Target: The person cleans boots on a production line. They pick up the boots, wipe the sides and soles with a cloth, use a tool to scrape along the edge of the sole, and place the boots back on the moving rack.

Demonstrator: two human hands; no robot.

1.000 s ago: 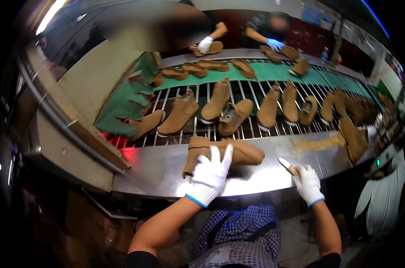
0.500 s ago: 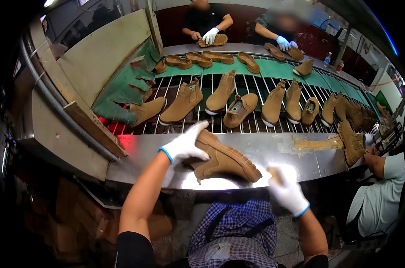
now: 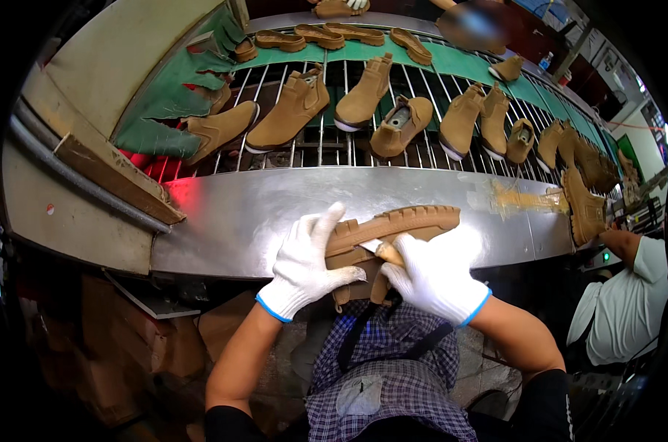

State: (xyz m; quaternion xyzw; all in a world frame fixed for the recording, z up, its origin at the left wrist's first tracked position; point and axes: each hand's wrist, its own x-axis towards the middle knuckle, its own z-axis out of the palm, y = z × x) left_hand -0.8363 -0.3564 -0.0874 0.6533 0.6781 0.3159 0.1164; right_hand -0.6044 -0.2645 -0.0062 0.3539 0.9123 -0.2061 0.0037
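A tan ankle boot [image 3: 339, 258] is held on its side at the near edge of the metal bench, its chunky ridged sole [image 3: 415, 219] turned away from me. My left hand [image 3: 304, 254], in a white knit glove, grips it at the left end, thumb low and fingers over the sole. My right hand [image 3: 438, 281], also gloved, is closed around the handle of a wooden-handled tool [image 3: 390, 254] with a flat pale blade. The blade meets the boot where the upper joins the sole. My right hand hides part of the boot.
Beyond the steel bench [image 3: 275, 210] runs a rack of metal bars with several tan boots [image 3: 293, 110]. Loose soles [image 3: 281, 40] lie on a green strip behind. A torn green curtain [image 3: 168, 110] hangs at left. One co-worker [image 3: 621, 302] is at right; others are across.
The boot has swung round and come nearer to me. My right hand has moved left, bringing the tool from beside the boot onto it. The view has tipped downward.
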